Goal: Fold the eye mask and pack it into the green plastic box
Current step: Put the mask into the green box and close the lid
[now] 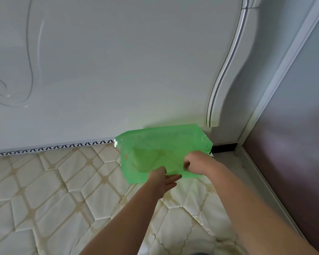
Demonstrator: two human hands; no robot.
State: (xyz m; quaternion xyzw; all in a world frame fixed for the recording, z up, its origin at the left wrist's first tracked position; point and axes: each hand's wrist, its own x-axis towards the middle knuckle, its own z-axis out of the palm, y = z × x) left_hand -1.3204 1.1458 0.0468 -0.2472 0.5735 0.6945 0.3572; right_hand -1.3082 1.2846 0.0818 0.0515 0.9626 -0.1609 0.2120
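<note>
Two bare forearms, no sleeves, watch or rings visible, end at the translucent green plastic box [155, 146]: left hand [161, 178] at its near rim, right hand [195, 161] over it.

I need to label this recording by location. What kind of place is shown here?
Most likely a bedroom. A bare quilted mattress fills the foreground, a white headboard with curved trim rises behind it, and the green plastic box that both hands reach for sits on the mattress against that headboard.

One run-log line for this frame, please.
left hand open at green box near rim | right hand closed inside | eye mask unseen
</note>
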